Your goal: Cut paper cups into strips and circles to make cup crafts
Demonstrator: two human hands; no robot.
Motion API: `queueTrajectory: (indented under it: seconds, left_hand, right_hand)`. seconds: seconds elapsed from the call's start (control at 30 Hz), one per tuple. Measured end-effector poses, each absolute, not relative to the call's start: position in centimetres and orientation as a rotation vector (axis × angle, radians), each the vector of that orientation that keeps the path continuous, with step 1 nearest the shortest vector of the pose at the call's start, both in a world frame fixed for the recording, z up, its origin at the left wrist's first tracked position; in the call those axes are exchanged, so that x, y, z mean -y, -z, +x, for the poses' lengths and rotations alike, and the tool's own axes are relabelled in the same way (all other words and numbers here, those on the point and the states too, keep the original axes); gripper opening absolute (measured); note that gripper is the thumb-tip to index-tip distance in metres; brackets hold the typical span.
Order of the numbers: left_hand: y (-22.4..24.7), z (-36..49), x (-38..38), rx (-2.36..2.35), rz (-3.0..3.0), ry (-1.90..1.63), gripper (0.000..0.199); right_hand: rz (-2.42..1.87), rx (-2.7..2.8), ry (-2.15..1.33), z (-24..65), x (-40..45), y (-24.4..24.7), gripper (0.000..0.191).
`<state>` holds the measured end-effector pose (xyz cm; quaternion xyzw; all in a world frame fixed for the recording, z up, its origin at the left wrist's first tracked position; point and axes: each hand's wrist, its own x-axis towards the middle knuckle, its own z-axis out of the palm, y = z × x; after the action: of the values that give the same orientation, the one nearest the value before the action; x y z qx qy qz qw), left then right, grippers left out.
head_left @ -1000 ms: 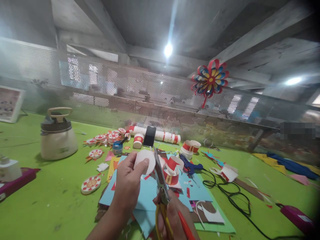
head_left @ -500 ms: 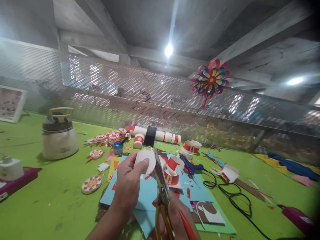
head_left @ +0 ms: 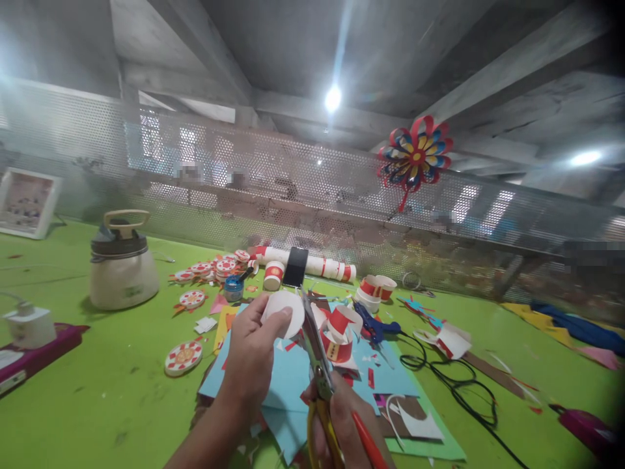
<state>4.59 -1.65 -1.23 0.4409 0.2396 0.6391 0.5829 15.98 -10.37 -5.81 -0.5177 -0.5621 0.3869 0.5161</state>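
Note:
My left hand (head_left: 254,355) pinches a round white paper disc (head_left: 291,315) between thumb and fingers, thumb on its face. In my right hand (head_left: 349,417) is a pair of scissors (head_left: 317,358) with yellow handles, blades pointing up and away beside the disc's right edge. A red-orange stick-like thing (head_left: 367,440) also lies in that hand; its kind is unclear. Beneath both hands are light blue paper sheets (head_left: 288,381) strewn with scraps. Just right of the blades sit cut red-and-white paper cup pieces (head_left: 338,348). A blue glue gun (head_left: 375,324) lies beyond them.
A black cable (head_left: 456,387) coils on the green table at right. Paper discs with red patterns (head_left: 183,358) lie at left, near a kettle-shaped bottle (head_left: 123,273). Behind are a blue jar (head_left: 234,288), a phone (head_left: 295,267) and stacked paper cups (head_left: 332,268). A mesh partition (head_left: 303,189) stands at the back.
The view has shifted slightly, so the table things appear a little further right. Both hands keep nearly the same pose, with the disc and scissors still held.

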Motion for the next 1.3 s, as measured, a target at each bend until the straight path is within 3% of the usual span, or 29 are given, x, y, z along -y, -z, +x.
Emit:
queueTrajectory:
  seconds: [1.3]
  left_hand:
    - [1.26, 4.41, 1.11, -0.596, 0.981, -1.557, 0.015]
  right_hand:
    - [-1.232, 1.286, -0.951, 15.75, 10.40, 5.92, 0.063]
